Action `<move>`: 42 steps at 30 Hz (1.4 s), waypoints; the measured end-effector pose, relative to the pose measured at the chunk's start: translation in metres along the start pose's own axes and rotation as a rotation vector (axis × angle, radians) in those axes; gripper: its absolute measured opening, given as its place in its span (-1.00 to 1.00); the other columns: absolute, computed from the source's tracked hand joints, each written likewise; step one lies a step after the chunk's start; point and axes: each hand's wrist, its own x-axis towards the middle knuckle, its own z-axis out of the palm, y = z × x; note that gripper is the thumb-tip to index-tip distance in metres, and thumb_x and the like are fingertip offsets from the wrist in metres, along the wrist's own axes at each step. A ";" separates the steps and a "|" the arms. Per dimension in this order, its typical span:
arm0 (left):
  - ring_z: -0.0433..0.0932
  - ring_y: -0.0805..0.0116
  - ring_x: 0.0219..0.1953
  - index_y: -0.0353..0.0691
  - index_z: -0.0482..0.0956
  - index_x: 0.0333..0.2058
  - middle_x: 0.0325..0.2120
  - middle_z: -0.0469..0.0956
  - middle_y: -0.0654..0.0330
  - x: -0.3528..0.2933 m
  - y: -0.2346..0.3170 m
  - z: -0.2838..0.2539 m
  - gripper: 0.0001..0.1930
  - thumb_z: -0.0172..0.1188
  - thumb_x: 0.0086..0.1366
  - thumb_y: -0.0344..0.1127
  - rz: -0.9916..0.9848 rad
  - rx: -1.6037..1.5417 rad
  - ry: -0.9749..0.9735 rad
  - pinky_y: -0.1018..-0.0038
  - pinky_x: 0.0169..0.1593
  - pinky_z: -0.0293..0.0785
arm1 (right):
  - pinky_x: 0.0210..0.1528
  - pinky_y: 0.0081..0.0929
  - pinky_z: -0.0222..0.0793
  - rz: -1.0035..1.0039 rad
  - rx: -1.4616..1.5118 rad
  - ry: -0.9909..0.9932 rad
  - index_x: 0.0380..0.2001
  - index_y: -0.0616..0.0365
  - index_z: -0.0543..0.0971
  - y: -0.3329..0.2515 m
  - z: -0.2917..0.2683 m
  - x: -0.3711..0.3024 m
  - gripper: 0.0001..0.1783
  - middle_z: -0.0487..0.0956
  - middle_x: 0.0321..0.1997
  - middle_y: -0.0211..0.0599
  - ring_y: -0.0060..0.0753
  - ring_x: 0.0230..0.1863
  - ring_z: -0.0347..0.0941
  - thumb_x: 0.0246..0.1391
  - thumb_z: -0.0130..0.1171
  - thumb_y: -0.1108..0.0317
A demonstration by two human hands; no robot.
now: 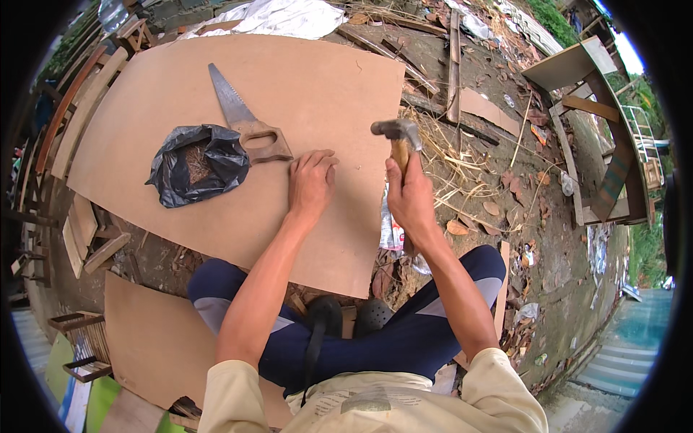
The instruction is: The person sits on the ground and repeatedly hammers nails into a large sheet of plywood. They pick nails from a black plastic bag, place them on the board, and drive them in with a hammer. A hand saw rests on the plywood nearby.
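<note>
My right hand (413, 198) is wrapped round the wooden handle of a hammer (397, 131), its metal head raised above the right edge of a large brown board (144, 94). Resting on that board is my left hand (312, 182), fingers curled together; whatever they may hold is too small or hidden to make out. Just left of those fingers lies a handsaw (249, 126), its wooden handle toward me and its toothed blade pointing away. Beside the saw handle sits an open black plastic bag (209, 180) with many small nails inside.
Another brown board (155, 332) lies at the lower left, near a small wooden rack (83, 346). Wooden pieces (83, 119) stand along the left. Dry straw and leaves (462, 180) litter the ground on the right, before a wooden frame (606, 137). White sheeting (281, 18) lies at the back.
</note>
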 end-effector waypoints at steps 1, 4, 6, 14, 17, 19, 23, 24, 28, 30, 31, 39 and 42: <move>0.55 0.10 0.08 -0.20 0.69 -0.23 -0.05 0.67 0.20 0.000 0.000 0.001 -0.85 0.24 0.23 -0.51 -0.008 -0.005 -0.004 0.16 0.15 0.39 | -0.41 0.24 0.35 0.015 -0.110 -0.118 -0.16 0.35 0.35 0.018 0.007 -0.001 -0.65 0.53 -0.52 0.41 0.50 -0.43 0.53 0.40 0.04 0.19; 0.56 0.11 0.07 -0.20 0.69 -0.23 -0.05 0.67 0.21 0.004 0.003 0.002 -0.85 0.25 0.23 -0.51 -0.008 -0.017 -0.006 0.17 0.15 0.39 | -0.39 0.22 0.38 0.016 -0.327 -0.390 -0.18 0.35 0.36 0.045 -0.001 0.005 -0.64 0.55 -0.50 0.42 0.49 -0.42 0.54 0.39 0.05 0.18; 0.56 0.12 0.06 -0.20 0.70 -0.23 -0.05 0.67 0.21 0.000 0.000 -0.001 -0.84 0.25 0.22 -0.51 0.003 0.011 -0.004 0.17 0.14 0.38 | -0.39 0.20 0.38 0.060 -0.229 -0.298 -0.20 0.35 0.37 0.010 -0.013 0.009 -0.64 0.55 -0.51 0.39 0.48 -0.42 0.55 0.40 0.05 0.17; 0.48 0.18 0.12 -0.08 0.74 -0.15 -0.03 0.62 0.26 0.006 0.015 -0.001 -0.79 0.28 0.23 -0.38 -0.088 0.058 -0.091 0.18 0.20 0.27 | -0.39 0.09 0.38 0.118 -0.146 -0.182 -0.23 0.38 0.41 0.001 -0.026 0.035 -0.57 0.55 -0.54 0.31 0.40 -0.45 0.55 0.40 0.05 0.10; 0.42 0.23 0.15 0.02 0.75 -0.10 -0.02 0.57 0.31 0.007 0.025 0.002 -0.75 0.30 0.23 -0.29 -0.062 0.127 -0.154 0.16 0.26 0.15 | -0.37 0.07 0.39 0.114 -0.176 -0.214 -0.24 0.38 0.42 0.023 -0.023 0.028 -0.55 0.55 -0.54 0.30 0.35 -0.45 0.56 0.39 0.05 0.08; 0.40 0.25 0.15 0.05 0.75 -0.09 -0.01 0.55 0.33 0.004 0.024 0.009 -0.74 0.30 0.23 -0.27 -0.029 0.134 -0.167 0.13 0.29 0.08 | -0.37 0.05 0.39 0.132 -0.169 -0.221 -0.25 0.37 0.43 0.037 -0.024 0.015 -0.55 0.56 -0.53 0.29 0.32 -0.45 0.57 0.39 0.06 0.08; 0.38 0.24 0.17 0.05 0.74 -0.14 0.01 0.52 0.34 0.006 0.021 0.015 -0.79 0.31 0.24 -0.28 -0.073 0.069 -0.194 0.10 0.30 0.03 | -0.38 0.03 0.40 0.251 -0.120 -0.246 -0.28 0.38 0.45 0.053 -0.028 -0.007 -0.53 0.57 -0.50 0.28 0.28 -0.46 0.57 0.38 0.07 0.06; 0.36 0.24 0.18 0.04 0.73 -0.16 0.01 0.51 0.35 0.007 0.021 0.016 -0.81 0.31 0.24 -0.27 -0.100 0.050 -0.214 0.09 0.31 0.02 | -0.38 0.03 0.40 0.278 -0.098 -0.261 -0.27 0.38 0.45 0.055 -0.030 -0.007 -0.53 0.58 -0.50 0.27 0.26 -0.47 0.57 0.38 0.07 0.06; 0.31 0.20 0.19 -0.01 0.70 -0.24 -0.03 0.49 0.29 0.016 0.032 0.020 -0.89 0.32 0.26 -0.24 -0.166 0.087 -0.242 0.05 0.30 -0.01 | -0.42 -0.04 0.41 0.265 -0.087 -0.238 -0.27 0.38 0.46 0.069 -0.035 -0.006 -0.53 0.58 -0.52 0.22 0.10 -0.53 0.59 0.38 0.07 0.06; 0.30 0.15 0.18 -0.04 0.68 -0.25 -0.04 0.47 0.23 0.016 0.031 0.024 -0.89 0.33 0.26 -0.23 -0.169 0.118 -0.230 0.00 0.28 -0.01 | -0.44 -0.06 0.41 0.287 -0.044 -0.247 -0.27 0.38 0.46 0.058 -0.039 -0.003 -0.52 0.58 -0.52 0.21 0.05 -0.55 0.59 0.38 0.06 0.05; 0.28 0.14 0.19 -0.04 0.68 -0.24 -0.02 0.45 0.21 0.016 0.031 0.026 -0.88 0.32 0.27 -0.23 -0.176 0.133 -0.242 -0.01 0.28 -0.01 | -0.46 -0.07 0.41 0.295 -0.026 -0.250 -0.27 0.38 0.45 0.053 -0.043 -0.002 -0.52 0.58 -0.53 0.20 0.04 -0.57 0.58 0.38 0.06 0.05; 0.20 0.09 0.25 -0.07 0.63 -0.14 0.10 0.36 0.16 0.020 0.039 0.033 -0.84 0.23 0.35 -0.23 -0.250 0.252 -0.327 -0.06 0.28 0.00 | -0.53 -0.08 0.42 0.361 0.068 -0.350 -0.23 0.40 0.43 0.066 -0.041 0.005 -0.53 0.59 -0.52 0.17 0.01 -0.63 0.55 0.38 0.04 0.07; 0.23 0.11 0.26 -0.08 0.62 -0.13 0.07 0.42 0.19 0.019 0.032 0.029 -0.84 0.21 0.36 -0.24 -0.201 0.242 -0.306 -0.03 0.29 0.00 | -0.34 0.00 0.47 0.333 0.035 -0.357 -0.16 0.42 0.44 0.059 -0.038 0.012 -0.54 0.61 -0.43 0.29 0.19 -0.44 0.61 0.36 0.03 0.09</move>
